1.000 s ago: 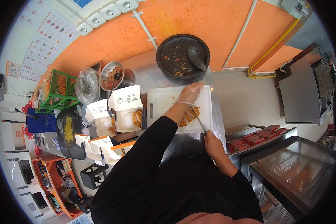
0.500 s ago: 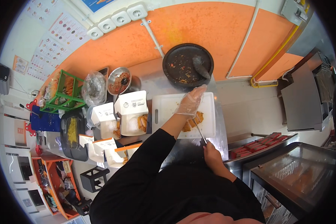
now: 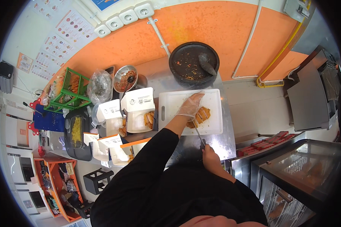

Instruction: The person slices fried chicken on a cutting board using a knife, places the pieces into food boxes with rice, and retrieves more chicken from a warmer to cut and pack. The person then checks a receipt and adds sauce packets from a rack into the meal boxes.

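Currently right hand (image 3: 211,158) grips knife (image 3: 198,133), left hand's (image 3: 191,106) grip unclear, board (image 3: 216,108) bare between chicken (image 3: 202,114) and right edge

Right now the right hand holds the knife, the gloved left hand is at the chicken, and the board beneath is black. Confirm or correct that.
One correction: the board is white, not black, as the head view shows. The rest stands: the right hand holds the knife, and the gloved left hand is at the chicken.
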A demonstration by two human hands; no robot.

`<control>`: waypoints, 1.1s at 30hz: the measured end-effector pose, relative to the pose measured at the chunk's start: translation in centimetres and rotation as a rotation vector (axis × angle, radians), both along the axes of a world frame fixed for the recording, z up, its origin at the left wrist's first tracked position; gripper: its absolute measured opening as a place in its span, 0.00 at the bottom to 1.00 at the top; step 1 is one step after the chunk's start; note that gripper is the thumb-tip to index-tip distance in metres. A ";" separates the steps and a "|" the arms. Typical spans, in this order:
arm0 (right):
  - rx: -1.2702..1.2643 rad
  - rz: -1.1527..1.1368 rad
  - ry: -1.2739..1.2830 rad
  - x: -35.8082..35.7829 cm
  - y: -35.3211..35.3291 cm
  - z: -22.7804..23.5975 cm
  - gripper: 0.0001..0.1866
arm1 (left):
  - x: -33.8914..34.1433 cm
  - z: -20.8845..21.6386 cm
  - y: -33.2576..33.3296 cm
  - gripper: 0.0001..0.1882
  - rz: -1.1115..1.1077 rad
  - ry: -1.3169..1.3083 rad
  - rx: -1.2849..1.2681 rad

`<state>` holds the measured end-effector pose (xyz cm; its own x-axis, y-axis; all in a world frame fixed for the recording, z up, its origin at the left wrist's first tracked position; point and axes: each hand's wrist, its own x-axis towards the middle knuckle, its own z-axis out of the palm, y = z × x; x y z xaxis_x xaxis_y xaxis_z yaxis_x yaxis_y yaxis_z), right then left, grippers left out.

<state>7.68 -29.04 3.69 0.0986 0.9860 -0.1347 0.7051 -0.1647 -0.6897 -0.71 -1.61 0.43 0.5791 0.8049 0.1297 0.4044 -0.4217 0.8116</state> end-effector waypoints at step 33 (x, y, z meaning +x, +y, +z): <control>-0.271 0.029 -0.082 -1.5 0.6 1.3 0.08 | -2.2 -1.0 -1.4 0.20 0.153 -0.103 -0.146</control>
<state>6.17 -28.46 4.97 0.0920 0.9175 -0.3870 0.7637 -0.3144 -0.5639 -2.93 -2.97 -0.57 0.4385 0.8969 0.0578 0.3665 -0.2371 0.8997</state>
